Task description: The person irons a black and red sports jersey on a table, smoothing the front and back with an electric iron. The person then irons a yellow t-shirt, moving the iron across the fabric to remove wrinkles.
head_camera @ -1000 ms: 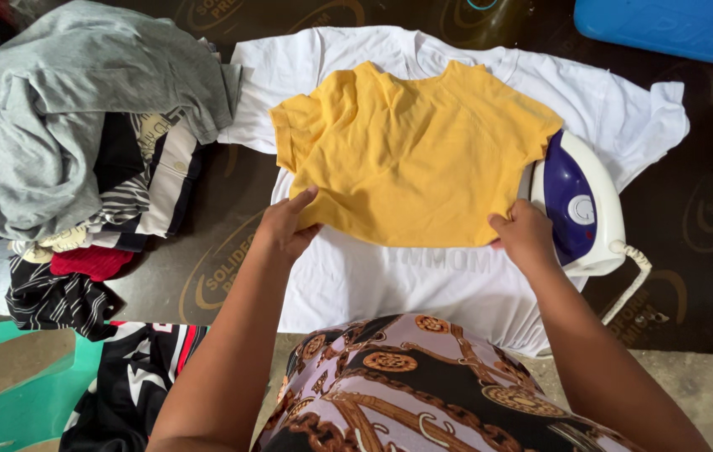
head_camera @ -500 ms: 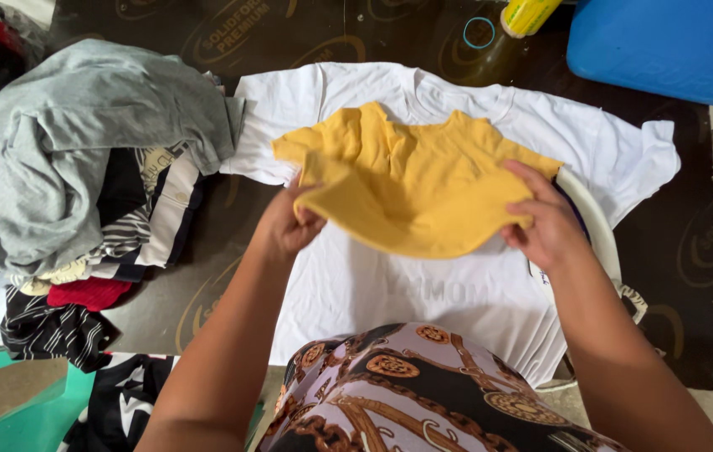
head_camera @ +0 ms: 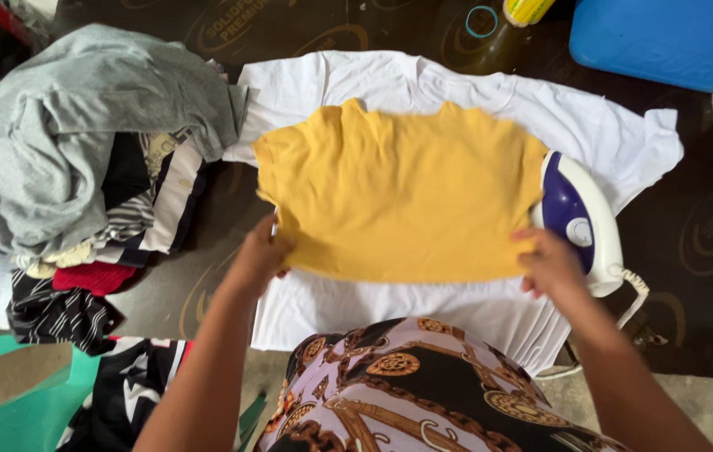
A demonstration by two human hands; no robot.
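A yellow shirt [head_camera: 402,197] lies spread over a white shirt [head_camera: 457,92] on a dark table [head_camera: 691,251]. My left hand [head_camera: 258,255] grips the yellow shirt's lower left corner. My right hand [head_camera: 551,266] grips its lower right corner. A purple and white iron [head_camera: 582,219] lies just beyond my right hand, on the white shirt's right side.
A pile of clothes topped by a grey garment [head_camera: 80,134] fills the table's left side. A blue container [head_camera: 666,42] stands at the back right, a yellow object [head_camera: 525,10] beside it. A green object [head_camera: 13,402] sits at lower left.
The yellow shirt was lifted and bunched half a second ago; now it is laid flat again, with both hands holding its near corners.
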